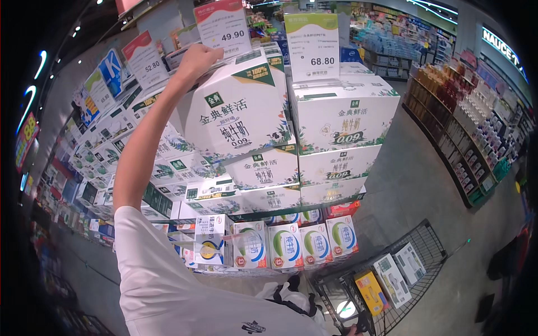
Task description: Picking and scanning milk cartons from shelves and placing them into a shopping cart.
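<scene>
My left hand (201,59) reaches up and is closed on the top edge of a white milk carton box (235,109) with green and floral print. This box sits tilted on top of a stack of similar boxes. A matching box (346,113) stands upright on the stack to its right. Of my right hand (354,331), only a small part shows at the bottom edge, by the handle of a black wire shopping cart (433,248); its grip is mostly hidden. Inside the cart lie a yellow box (370,292) and two white boxes (391,280).
Price signs (312,46) stand on top of the stacks. Below them is a row of smaller milk cartons (286,248). More stacked boxes (101,147) extend left. A bottle shelf (458,138) is at the right, across a grey floor aisle (391,168).
</scene>
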`<state>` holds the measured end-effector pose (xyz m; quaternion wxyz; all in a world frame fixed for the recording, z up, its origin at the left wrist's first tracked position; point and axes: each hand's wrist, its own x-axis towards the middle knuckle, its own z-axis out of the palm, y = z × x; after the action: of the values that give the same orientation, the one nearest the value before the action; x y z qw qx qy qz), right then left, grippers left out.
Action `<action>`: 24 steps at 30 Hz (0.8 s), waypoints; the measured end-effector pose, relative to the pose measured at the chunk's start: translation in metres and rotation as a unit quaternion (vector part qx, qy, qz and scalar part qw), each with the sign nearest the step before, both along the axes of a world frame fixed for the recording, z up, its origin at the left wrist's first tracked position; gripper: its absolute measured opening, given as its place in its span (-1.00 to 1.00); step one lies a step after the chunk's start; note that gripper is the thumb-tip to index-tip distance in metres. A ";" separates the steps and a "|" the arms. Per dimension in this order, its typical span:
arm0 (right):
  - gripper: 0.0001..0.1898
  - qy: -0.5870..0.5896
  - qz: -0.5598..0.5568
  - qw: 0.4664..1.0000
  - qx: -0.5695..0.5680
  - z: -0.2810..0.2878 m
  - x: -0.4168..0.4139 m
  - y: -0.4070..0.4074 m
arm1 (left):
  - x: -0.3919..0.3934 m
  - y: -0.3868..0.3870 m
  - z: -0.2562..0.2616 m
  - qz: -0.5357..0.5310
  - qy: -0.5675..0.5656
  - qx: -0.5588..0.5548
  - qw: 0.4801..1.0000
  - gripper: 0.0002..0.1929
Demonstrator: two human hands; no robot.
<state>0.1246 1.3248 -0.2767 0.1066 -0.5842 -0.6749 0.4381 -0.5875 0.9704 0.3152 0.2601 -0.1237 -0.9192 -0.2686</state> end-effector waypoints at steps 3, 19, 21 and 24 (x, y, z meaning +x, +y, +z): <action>-0.55 -0.043 0.028 0.999 0.017 0.022 -0.014 -0.006 | -0.024 0.008 -0.004 0.001 0.007 -0.041 0.999 -0.46; -0.60 0.014 -0.060 0.997 -0.044 0.017 -0.028 -0.017 | -0.073 0.043 -0.035 -0.041 0.081 -0.098 0.991 -0.49; -0.60 0.025 -0.048 0.998 -0.028 0.003 -0.023 -0.015 | -0.073 0.043 -0.036 -0.036 0.101 -0.108 0.988 -0.49; -0.59 0.079 -0.081 0.991 -0.075 -0.011 -0.019 -0.013 | -0.080 0.044 -0.039 -0.029 0.131 -0.119 0.984 -0.49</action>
<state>0.1055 1.3117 -0.2879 0.1503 -0.6067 -0.5803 0.5221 -0.6678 1.0147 0.2766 0.3538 -0.2144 -0.8987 -0.1458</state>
